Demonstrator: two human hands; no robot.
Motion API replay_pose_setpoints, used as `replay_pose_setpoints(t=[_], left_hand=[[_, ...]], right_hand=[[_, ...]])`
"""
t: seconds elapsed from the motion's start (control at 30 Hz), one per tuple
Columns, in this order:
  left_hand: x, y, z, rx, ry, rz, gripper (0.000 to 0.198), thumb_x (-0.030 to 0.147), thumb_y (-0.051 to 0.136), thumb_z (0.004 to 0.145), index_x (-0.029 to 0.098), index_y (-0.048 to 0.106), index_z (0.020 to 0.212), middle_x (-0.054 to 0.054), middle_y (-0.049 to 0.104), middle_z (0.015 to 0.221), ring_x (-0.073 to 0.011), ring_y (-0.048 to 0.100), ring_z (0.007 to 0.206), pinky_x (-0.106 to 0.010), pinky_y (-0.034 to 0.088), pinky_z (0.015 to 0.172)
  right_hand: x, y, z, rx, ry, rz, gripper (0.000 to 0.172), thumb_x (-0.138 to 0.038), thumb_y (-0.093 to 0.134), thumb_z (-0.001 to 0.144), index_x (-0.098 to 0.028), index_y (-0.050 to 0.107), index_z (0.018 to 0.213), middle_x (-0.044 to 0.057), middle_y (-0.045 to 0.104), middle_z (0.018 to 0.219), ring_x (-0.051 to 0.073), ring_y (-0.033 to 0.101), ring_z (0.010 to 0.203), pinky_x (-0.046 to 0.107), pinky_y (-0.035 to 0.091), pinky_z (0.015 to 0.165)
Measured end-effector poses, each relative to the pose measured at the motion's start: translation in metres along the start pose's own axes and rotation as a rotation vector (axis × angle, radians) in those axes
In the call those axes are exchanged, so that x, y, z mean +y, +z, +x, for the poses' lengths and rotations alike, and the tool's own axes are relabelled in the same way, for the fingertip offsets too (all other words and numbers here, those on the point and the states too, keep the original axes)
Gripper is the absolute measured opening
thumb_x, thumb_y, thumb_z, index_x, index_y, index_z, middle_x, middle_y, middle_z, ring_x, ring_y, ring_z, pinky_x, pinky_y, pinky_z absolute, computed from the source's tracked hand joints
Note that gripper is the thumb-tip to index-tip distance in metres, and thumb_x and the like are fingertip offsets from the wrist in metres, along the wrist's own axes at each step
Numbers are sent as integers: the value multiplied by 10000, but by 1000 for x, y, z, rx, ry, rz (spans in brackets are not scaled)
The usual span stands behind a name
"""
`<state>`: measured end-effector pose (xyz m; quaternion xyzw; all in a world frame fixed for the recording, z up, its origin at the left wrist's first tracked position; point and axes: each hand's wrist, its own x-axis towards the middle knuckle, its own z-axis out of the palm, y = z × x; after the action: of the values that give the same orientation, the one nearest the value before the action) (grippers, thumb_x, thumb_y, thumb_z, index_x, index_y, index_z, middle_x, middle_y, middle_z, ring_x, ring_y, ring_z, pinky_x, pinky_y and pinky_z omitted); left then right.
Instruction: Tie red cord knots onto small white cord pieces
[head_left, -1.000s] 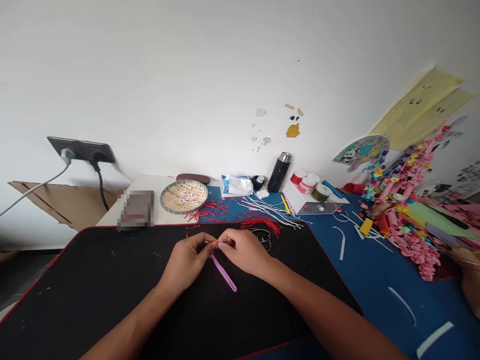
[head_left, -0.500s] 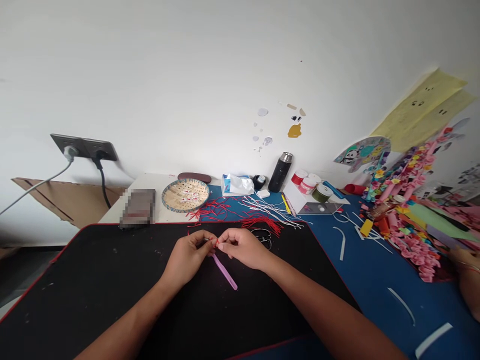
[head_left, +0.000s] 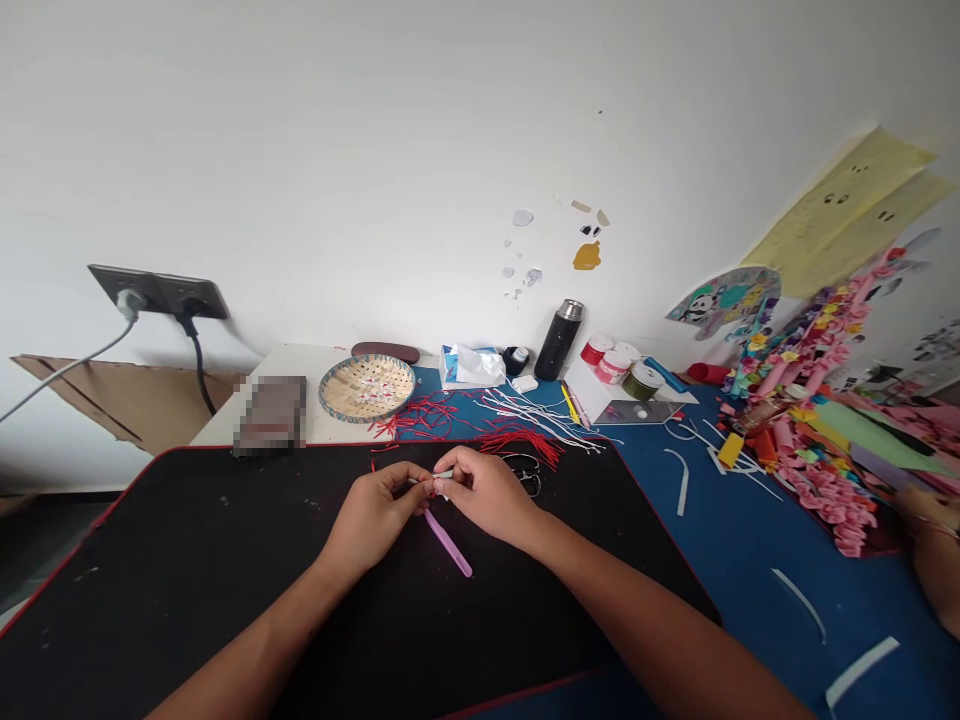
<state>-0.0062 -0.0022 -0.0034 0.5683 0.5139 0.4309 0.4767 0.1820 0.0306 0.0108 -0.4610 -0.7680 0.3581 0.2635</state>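
Observation:
My left hand (head_left: 375,515) and my right hand (head_left: 486,492) meet fingertip to fingertip over the black mat (head_left: 187,570). Both are closed in a pinch on a small thin piece with a pale strip (head_left: 444,474) and a bit of red at the tips; I cannot name it. A purple stick-like tool (head_left: 448,542) lies on the mat just below the fingers. Red strips (head_left: 517,442) and white strips (head_left: 540,415) lie heaped just beyond the hands, with dark scissors (head_left: 529,475) beside my right hand.
A woven basket (head_left: 366,387), tissue pack (head_left: 471,366), black flask (head_left: 559,342) and tape rolls (head_left: 622,368) stand at the back. Piles of pink and coloured paper (head_left: 825,450) fill the right. Another person's hand (head_left: 930,540) shows at the right edge. A wall socket (head_left: 157,293) is left.
The hands stay pinched together in almost the same spot; my right fingers have shifted slightly and a pale strip now shows between the fingertips.

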Motion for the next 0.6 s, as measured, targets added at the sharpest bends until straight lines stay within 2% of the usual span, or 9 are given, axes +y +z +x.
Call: replay_pose_setpoints(t=[0.2,0.47,0.6], left_hand=[[1,0,1,20,-15,-40,277,496,730,803,221,763,783,-16,724,690,-215,680,655,-291,541,639],[-4,-1,1,11,-5,-13,279,495,693,844,224,758,824,-15,722,725,-213,683,679,-294,537,664],[-5,-1,1,10,-18,-11,285,502,701,837,222,754,827,-20,726,734,-220,687,691,-299,539,672]], right_hand=[[3,1,-1,-12,-5,0,83,-261,664,947,-213,732,946,-33,636,700,127,550,624,250,364,602],[9,5,0,-107,67,313,138,-289,640,958,-174,708,924,-14,659,758,117,568,609,245,431,598],[8,6,-1,-93,57,277,94,-245,640,945,-180,701,917,-8,675,781,124,580,650,244,433,620]])
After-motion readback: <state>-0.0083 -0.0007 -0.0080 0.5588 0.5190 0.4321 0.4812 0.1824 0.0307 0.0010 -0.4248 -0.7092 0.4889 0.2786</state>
